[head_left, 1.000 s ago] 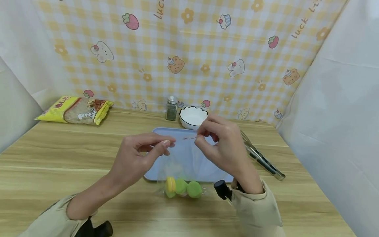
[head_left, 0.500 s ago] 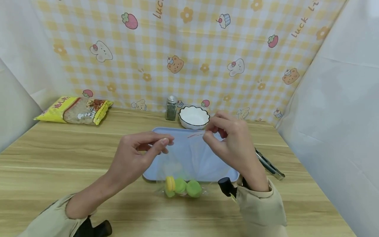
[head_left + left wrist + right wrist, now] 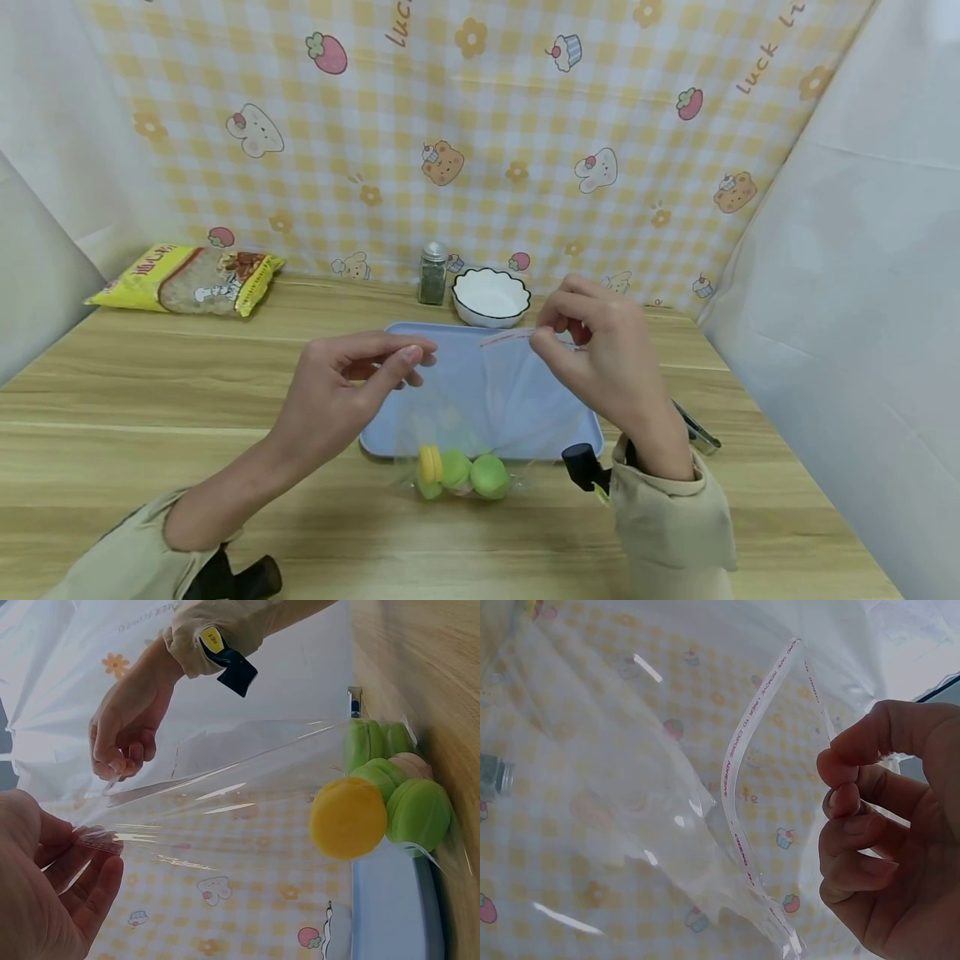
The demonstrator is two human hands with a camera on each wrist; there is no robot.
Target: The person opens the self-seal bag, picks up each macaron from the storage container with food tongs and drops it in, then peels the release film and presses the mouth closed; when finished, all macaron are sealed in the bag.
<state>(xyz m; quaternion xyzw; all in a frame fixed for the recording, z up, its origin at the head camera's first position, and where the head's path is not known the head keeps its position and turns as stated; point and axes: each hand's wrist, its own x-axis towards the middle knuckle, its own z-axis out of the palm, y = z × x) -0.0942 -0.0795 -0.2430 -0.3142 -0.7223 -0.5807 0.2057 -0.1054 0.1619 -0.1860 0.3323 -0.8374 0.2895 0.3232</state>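
A clear plastic bag (image 3: 247, 795) stands with macarons at its bottom: several green ones (image 3: 420, 814), a yellow one (image 3: 349, 817) and a pale pink one partly hidden. My left hand (image 3: 341, 383) pinches the bag's upper edge between thumb and fingers. My right hand (image 3: 603, 350) pinches one end of a thin liner strip (image 3: 735, 761) with red print. That strip bends in a loop, and its lower part runs along the bag's edge in the right wrist view. Behind the bag lies a light blue tray (image 3: 390, 417).
A white scalloped bowl (image 3: 491, 297) and a glass shaker (image 3: 432, 275) with a metal cap stand behind the tray. A yellow food packet (image 3: 187, 279) lies at the back left. Metal tongs (image 3: 697, 429) lie at right, partly behind my right forearm.
My right hand has moved right and slightly up, pulling out a longer stretch of the red-printed strip. The left hand has shifted only slightly left; the macarons stay almost in place.
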